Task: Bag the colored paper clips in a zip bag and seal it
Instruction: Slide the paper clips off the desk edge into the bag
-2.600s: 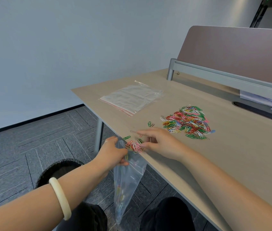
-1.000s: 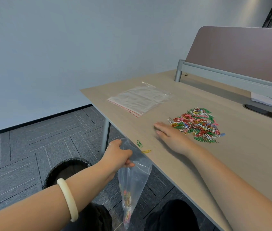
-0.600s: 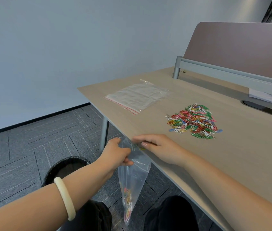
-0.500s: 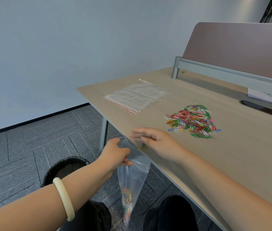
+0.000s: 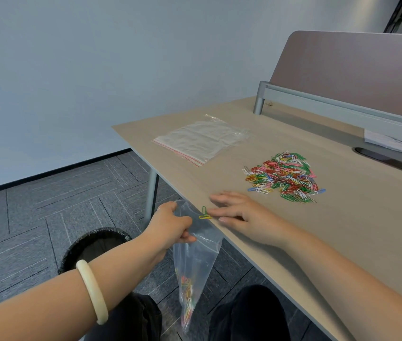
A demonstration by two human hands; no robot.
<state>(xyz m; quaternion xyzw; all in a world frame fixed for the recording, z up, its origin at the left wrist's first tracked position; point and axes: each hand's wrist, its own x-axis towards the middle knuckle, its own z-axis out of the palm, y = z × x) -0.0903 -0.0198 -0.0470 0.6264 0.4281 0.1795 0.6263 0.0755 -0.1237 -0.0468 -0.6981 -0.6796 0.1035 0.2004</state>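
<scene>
Although the right hand (image 5: 241,215) lay over them half a second ago, two stray paper clips show again at the near left edge of the tabletop (image 5: 342,230): a green clip (image 5: 204,209) and a yellow clip (image 5: 205,217), touching each other, just beside the fingertips. So the sweep has not yet tipped them over the edge, and I judge this small push unfinished, while the main pile of colored paper clips (image 5: 282,179) waits well apart, toward the middle of the tabletop. The right hand lies flat with its fingers spread, holding nothing. The left hand (image 5: 170,225) pinches the rim of the zip bag (image 5: 195,267) between thumb and fingers, keeping its mouth up against the tabletop edge right by the two strays, as before. The bag is clear, soft plastic, hanging limp below the edge, its mouth unsealed; a thin clutch of bagged clips (image 5: 187,291) sits low inside, so most of the bagging looks to be ahead. A stack of spare zip bags (image 5: 200,140) lies near the far left corner
</scene>
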